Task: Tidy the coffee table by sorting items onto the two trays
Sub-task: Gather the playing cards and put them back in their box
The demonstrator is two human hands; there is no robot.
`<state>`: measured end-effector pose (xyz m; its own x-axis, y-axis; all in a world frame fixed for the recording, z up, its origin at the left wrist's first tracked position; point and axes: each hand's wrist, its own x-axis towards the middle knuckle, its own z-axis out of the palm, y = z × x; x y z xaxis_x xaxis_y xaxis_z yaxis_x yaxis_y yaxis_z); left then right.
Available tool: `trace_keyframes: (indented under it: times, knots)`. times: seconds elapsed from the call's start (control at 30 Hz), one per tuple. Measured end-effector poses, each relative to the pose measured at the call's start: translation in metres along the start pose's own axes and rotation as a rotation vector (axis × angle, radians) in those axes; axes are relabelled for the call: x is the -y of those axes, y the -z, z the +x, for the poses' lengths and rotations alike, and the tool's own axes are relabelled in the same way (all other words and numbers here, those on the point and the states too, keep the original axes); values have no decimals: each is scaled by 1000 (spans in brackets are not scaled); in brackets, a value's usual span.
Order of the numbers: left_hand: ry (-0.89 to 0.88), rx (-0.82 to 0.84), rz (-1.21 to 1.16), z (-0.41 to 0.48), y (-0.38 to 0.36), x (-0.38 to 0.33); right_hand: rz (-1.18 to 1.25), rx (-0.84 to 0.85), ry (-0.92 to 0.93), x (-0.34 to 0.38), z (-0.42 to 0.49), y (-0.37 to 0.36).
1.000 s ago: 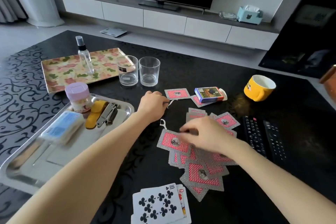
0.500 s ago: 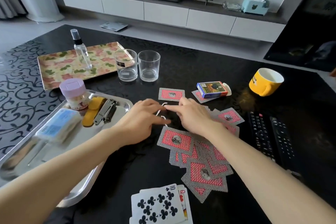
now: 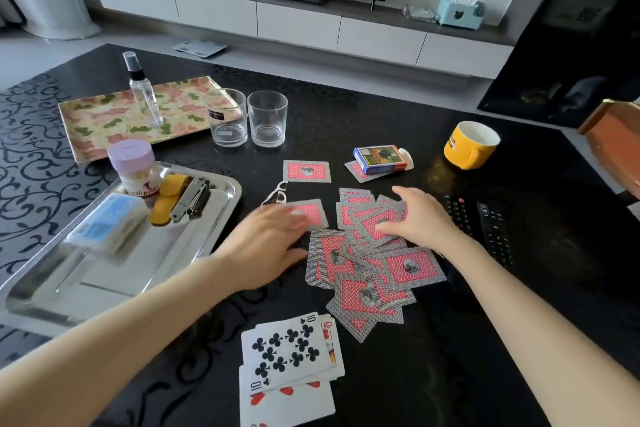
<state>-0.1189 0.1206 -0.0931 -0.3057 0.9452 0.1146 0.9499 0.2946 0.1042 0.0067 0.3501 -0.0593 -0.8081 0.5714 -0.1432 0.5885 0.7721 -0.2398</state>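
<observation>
Left hand (image 3: 270, 246), fingers spread and straight, lies flat at the left edge of the scattered face-down cards (image 3: 367, 267), with its blurred fingertips over one loose card (image 3: 313, 213). Right hand (image 3: 420, 218), fingers likewise straight, presses on the far side of the heap. From my station, neither hand grips anything.

Just beyond the left hand lie small white picks (image 3: 277, 193), then a single card (image 3: 306, 170) and the card box (image 3: 381, 159). Two remotes (image 3: 485, 229) lie right of the right hand, with a yellow mug (image 3: 471, 144) farther off. Nearest me, face-up cards (image 3: 294, 350) show the ten of clubs.

On the left, the steel tray (image 3: 138, 263) holds a jar (image 3: 133, 166), a yellow piece (image 3: 169, 198), clippers (image 3: 192, 198) and a blue box (image 3: 104, 225). Behind it, the floral tray (image 3: 104, 118) bears a spray bottle (image 3: 143, 90). Two glasses (image 3: 227, 118) stand at its right end on the black table (image 3: 381, 107).
</observation>
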Motion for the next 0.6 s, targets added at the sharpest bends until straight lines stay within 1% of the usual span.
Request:
trace_keyframes:
  times: [0.07,0.13,0.17,0.23,0.3,0.4,0.53,0.6]
  knots:
    - [-3,52,-126,-4,-3,-18,-15,94,58,5,0,-3]
    - [28,41,-250,-7,-1,-29,-17,151,155,12,-5,-6]
    - [67,35,-264,-6,1,-32,-22,195,190,16,-9,-7]
    - [130,34,-230,0,7,-31,-25,273,227,21,-14,-3]
    - [225,137,-156,9,15,-27,-24,308,244,25,-17,1]
    - [312,262,-132,24,20,-22,-34,375,247,32,-21,5]
    - [312,340,-129,30,17,-26,-82,460,241,35,-22,9]
    - [319,358,-135,31,19,-29,-91,468,260,34,-20,11]
